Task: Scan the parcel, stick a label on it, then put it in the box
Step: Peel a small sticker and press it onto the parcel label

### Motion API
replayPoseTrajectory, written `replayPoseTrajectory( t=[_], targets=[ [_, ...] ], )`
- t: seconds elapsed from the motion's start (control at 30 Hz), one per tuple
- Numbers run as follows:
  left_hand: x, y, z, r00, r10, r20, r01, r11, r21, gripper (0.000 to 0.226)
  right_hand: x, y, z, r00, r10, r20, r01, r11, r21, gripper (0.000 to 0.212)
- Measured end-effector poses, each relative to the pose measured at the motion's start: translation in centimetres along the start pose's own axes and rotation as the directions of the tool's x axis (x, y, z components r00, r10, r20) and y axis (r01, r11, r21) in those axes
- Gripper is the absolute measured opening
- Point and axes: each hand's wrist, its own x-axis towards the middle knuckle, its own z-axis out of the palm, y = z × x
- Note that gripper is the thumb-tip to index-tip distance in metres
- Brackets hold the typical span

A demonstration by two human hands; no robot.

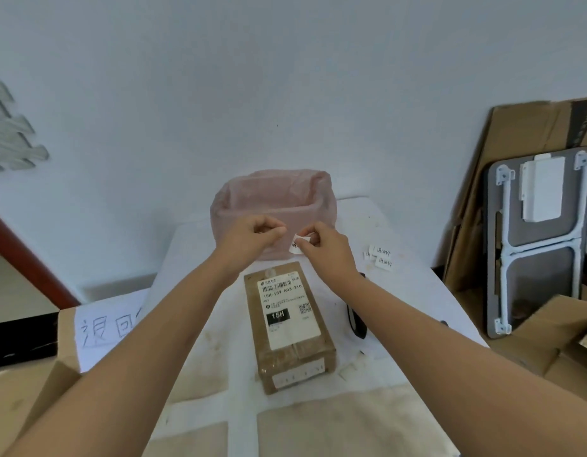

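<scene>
A brown cardboard parcel (290, 328) with a white shipping label lies lengthwise at the middle of the white table (401, 291). Above its far end, my right hand (325, 249) pinches a small white label (297, 243) that curls at its edge. My left hand (256, 237) is held just to the left of it, fingers pinched together; whether it holds anything is unclear. A black handheld scanner (356, 319) lies on the table right of the parcel, partly hidden by my right forearm. An open cardboard box (66, 324) bearing a handwritten paper sign stands at the left.
A bin lined with a pink plastic bag (274, 206) stands at the table's far edge behind my hands. Several small handwritten labels (381, 255) lie at the far right of the table. Flattened cardboard and a folded grey table (539, 239) lean against the wall at right.
</scene>
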Motion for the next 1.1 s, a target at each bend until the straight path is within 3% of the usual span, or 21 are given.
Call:
replayPoseTrajectory(
  t=[0.17,0.6,0.8,1.0,1.1],
  targets=[
    [-3.7,-1.3,0.5,0.996,-0.047,-0.070,0.047,0.999,0.007,0.020,-3.0,-0.4,0.6,0.997,-0.059,0.048,0.063,0.995,-0.078,0.014],
    [-7.2,-3.4,1.6,0.991,-0.100,-0.093,0.102,0.995,0.018,0.010,-6.8,0.0,1.3,0.989,-0.111,0.094,0.123,0.984,-0.131,0.015],
    [-7.7,-3.6,2.0,0.979,-0.126,-0.160,0.128,0.992,0.000,0.007,-7.6,0.1,1.3,0.988,-0.114,0.106,0.121,0.991,-0.062,0.021],
    [-7.7,-4.1,2.3,0.962,-0.199,-0.186,0.179,0.977,-0.119,0.011,-7.4,0.2,1.3,0.998,0.024,0.051,-0.029,0.994,0.101,0.017],
    [-7.6,-4.1,2.5,0.953,-0.213,-0.215,0.181,0.970,-0.161,0.013,-7.2,0.1,1.4,0.999,0.032,0.031,-0.036,0.987,0.156,0.010]
  ],
)
